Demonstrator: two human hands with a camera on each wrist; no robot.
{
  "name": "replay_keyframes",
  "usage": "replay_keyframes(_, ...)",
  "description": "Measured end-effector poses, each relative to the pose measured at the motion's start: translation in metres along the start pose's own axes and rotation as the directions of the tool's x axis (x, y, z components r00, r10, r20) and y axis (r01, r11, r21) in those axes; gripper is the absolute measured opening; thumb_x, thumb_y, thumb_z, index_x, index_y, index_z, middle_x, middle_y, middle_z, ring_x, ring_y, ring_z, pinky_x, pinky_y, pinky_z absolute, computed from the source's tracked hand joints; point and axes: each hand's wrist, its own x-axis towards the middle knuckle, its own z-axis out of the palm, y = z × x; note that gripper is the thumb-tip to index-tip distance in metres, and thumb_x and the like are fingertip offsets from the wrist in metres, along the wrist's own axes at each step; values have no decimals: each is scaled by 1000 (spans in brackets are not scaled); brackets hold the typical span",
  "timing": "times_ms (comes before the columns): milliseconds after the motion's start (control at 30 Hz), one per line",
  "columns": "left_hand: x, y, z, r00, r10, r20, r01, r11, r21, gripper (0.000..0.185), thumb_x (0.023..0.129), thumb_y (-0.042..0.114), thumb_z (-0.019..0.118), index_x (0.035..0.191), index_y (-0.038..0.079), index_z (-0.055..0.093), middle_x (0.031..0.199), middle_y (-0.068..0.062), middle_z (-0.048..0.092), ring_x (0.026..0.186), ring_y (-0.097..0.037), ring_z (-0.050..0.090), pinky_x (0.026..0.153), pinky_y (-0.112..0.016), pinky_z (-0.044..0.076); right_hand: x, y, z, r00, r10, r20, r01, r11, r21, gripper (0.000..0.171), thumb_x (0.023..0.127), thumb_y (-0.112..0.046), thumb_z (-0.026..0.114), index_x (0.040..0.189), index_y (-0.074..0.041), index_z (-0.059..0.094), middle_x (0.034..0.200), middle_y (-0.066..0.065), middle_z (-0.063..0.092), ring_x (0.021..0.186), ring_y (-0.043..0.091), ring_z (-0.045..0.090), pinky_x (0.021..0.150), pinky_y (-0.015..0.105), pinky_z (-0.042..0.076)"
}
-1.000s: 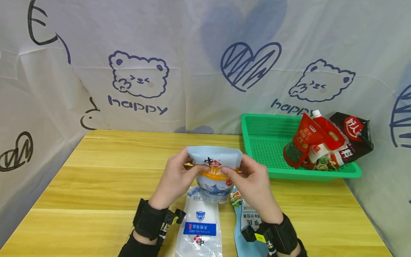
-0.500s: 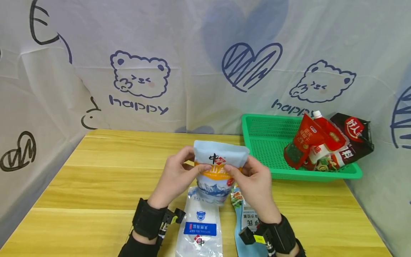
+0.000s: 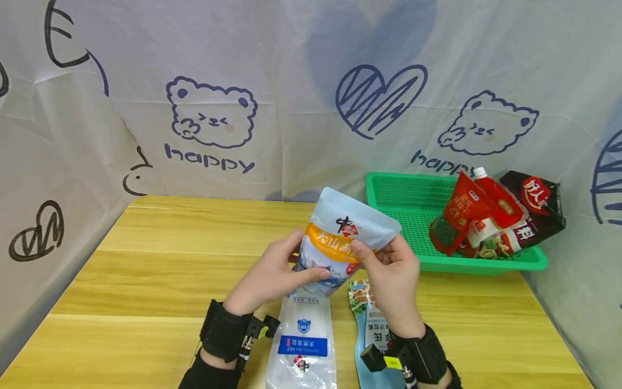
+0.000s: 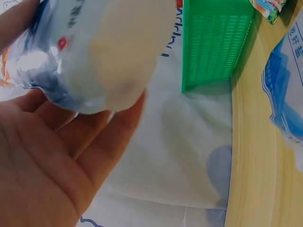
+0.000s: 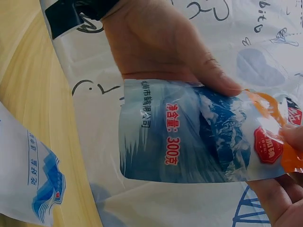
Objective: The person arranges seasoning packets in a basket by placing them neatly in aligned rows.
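Judging from the layout, the salt pouch (image 3: 340,243) is pinched by left hand (image 3: 272,278) and right hand (image 3: 393,275) above the table (image 3: 146,270), while several packets are already lodged in the green basket (image 3: 403,210) and two packets remain flat below.

hands (image 3: 272,278): 2 | pouches (image 3: 301,346): 3 (off-basket) | basket (image 3: 403,208): 1

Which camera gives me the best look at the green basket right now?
The head view: the whole green basket sits at the table's far right, with packets piled at its right end. The left wrist view shows only one corner; the right wrist view shows none.
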Motion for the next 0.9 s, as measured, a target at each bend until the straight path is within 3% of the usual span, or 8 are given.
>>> replay_keyframes(100,-1,0,1,999,-22,30,23,999,-27,54,95,27,79,142,15,55,124,-5,70,102,-22,71,85,-38,62,0,-1,0,1000,18,1,-18,1000,6,32,95,1,74,124,11,63,111,6,74,93,17,74,75,27,62)
replay_keyframes(267,-1,1,3,1000,3,26,-2,1000,-21,49,96,26,76,139,14,56,123,-5,71,101,-21,72,84,-37,62,2,-3,-4,997,68,22,-67,997,-38,34,93,6,73,125,10,62,113,4,74,96,17,74,78,29,63)
replay_keyframes(400,-2,2,2,1000,10,23,-11,1000,22,45,97,25,75,137,13,57,121,-5,72,100,-21,72,84,-37,62,6,-8,-11,992,120,33,-118,990,-71,37,91,11,72,127,10,62,116,3,73,102,17,73,84,30,62)
replay_keyframes(667,-2,2,1,999,-1,40,-4,991,133,34,99,32,72,128,16,64,110,0,75,90,-13,71,78,-32,61,15,-20,-30,984,176,12,-172,974,-148,27,94,5,72,121,7,68,110,-1,74,92,17,72,76,26,62)
replay_keyframes(800,-1,1,4,997,-23,74,13,992,129,26,100,36,71,121,20,67,102,6,74,84,-11,70,76,-32,61,17,-23,-37,976,209,58,-187,947,-262,26,94,-2,75,119,2,70,106,0,75,92,16,70,74,27,62)
replay_keyframes(900,-1,0,6,993,-55,102,42,991,127,21,101,36,70,117,22,67,98,9,72,81,-11,70,74,-32,60,18,-25,-41,954,273,128,-217,916,-337,27,96,-10,76,121,-3,71,107,7,75,92,20,68,74,30,61)
